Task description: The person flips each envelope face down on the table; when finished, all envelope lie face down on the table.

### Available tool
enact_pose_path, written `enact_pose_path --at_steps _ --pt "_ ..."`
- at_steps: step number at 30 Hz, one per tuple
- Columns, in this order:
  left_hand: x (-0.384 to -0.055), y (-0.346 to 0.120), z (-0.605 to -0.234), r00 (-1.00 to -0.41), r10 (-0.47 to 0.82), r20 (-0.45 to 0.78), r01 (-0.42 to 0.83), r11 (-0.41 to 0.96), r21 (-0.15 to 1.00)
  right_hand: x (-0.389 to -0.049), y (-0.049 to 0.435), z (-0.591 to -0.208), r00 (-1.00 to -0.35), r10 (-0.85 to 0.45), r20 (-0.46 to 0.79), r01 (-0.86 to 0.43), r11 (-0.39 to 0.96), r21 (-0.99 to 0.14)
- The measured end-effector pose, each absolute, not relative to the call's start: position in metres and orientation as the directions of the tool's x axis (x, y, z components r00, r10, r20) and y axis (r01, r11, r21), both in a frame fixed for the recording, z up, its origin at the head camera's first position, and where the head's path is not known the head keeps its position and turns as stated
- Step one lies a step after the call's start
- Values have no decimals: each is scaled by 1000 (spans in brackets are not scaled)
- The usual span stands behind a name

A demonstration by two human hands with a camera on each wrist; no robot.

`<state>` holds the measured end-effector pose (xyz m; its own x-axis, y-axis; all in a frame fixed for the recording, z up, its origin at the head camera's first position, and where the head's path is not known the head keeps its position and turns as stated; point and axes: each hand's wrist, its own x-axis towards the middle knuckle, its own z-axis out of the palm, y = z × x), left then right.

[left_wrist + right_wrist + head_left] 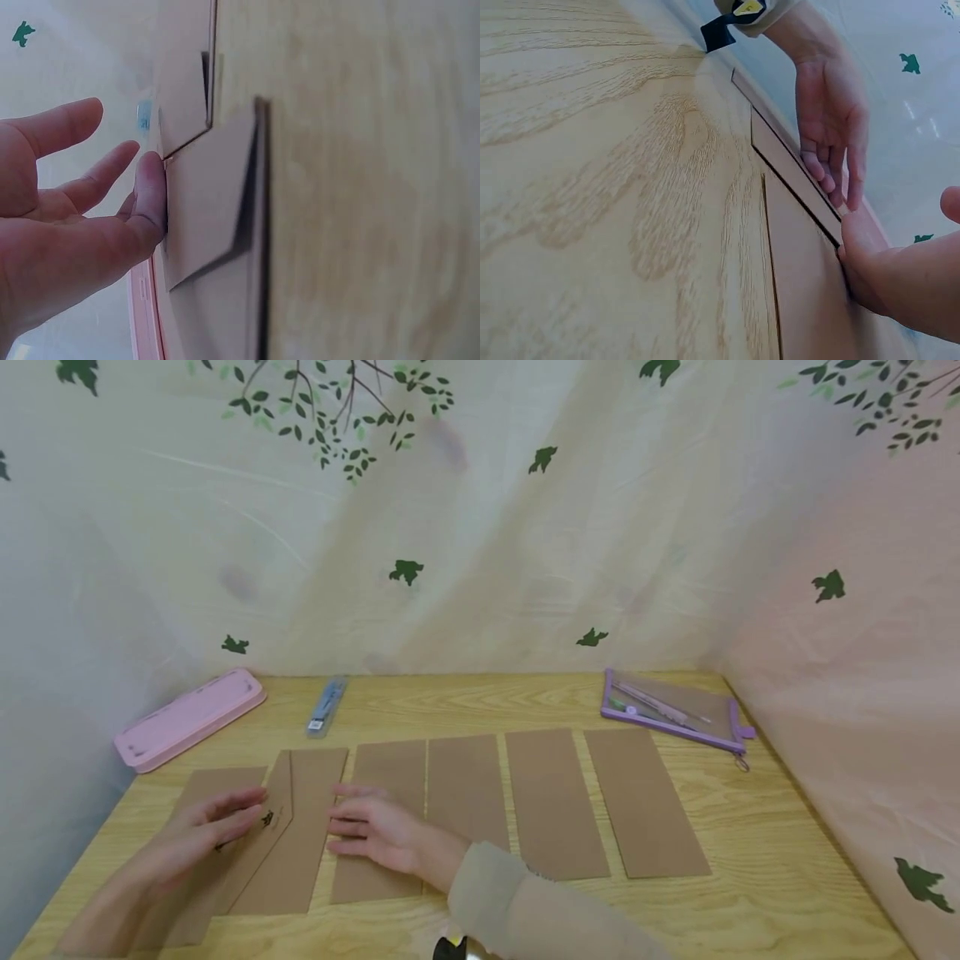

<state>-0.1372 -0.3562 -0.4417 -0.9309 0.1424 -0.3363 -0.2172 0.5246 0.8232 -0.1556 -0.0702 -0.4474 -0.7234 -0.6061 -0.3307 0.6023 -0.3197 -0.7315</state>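
Several brown kraft paper envelopes lie side by side on the table. The second from the left, a flap-side-up envelope (311, 827), has a pointed flap with a small black print. My left hand (198, 835) is at its left side, over the leftmost envelope (225, 779), fingers loosely extended. In the left wrist view, the left thumb is against the edge of an envelope flap (206, 195), which stands slightly raised. My right hand (382, 827) lies over the third envelope (390, 760), relaxed fingers pointing left near the flap envelope's right edge. Whether those fingers touch paper is unclear.
Further right lie more plain envelopes (558, 810). Behind them are a pink pencil case (195, 714), a small blue clear-plastic case (326, 706) and a purple-edged mesh pouch (675, 706) with pens inside. A leaf-printed cloth (480, 527) hangs around the wooden table (780, 860).
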Motion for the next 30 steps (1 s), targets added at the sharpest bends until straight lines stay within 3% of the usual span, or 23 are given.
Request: enact_pose_path --at_steps 15,23,30 --pt "-136 -353 -440 -933 115 -341 -220 567 794 -156 -68 -445 -710 -626 -322 610 -319 -725" --pt "-131 -336 -440 -948 156 -278 -97 689 718 -160 -70 -439 -690 -664 -287 615 -330 -716" --pt "-127 -323 -432 -937 200 -285 -79 676 733 -163 -73 -433 -691 -670 -272 607 -332 -722"
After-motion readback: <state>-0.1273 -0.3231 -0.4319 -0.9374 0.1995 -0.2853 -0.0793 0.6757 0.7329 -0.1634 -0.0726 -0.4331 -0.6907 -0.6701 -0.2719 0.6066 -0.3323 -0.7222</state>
